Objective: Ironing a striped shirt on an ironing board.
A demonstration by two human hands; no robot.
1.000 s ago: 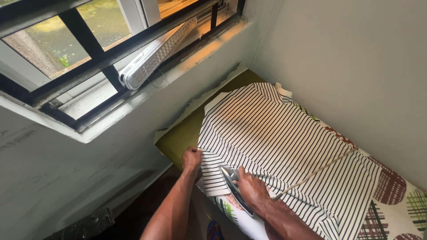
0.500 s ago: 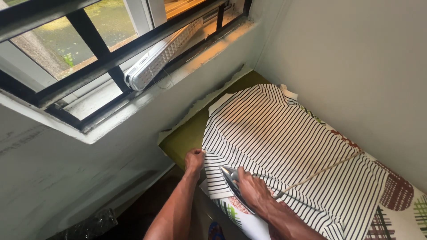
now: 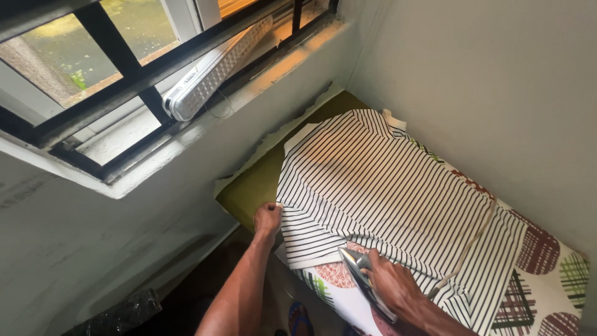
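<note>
Head view. Corner of a room: pale walls, barred window (image 3: 93, 68) upper left, long white lamp (image 3: 214, 71) lying slantwise on the sill. Below it, olive-green padded surface (image 3: 249, 190) pushed into the corner, partly covered by a patterned sheet (image 3: 547, 267) with red and green circles.

Striped shirt (image 3: 385, 186), white with thin dark lines, spread flat over sheet and pad, collar end toward the far corner. Pale cord (image 3: 476, 239) crossing the shirt's right part, running down toward the iron.

Left hand (image 3: 267, 218) closed, pinching the shirt's near-left edge at the pad's rim.

Right hand (image 3: 395, 286) wrapped around the handle of an iron (image 3: 364, 277), metal soleplate edge showing, set at the shirt's near hem over the patterned sheet. Contact with the shirt itself: cannot tell.
</note>
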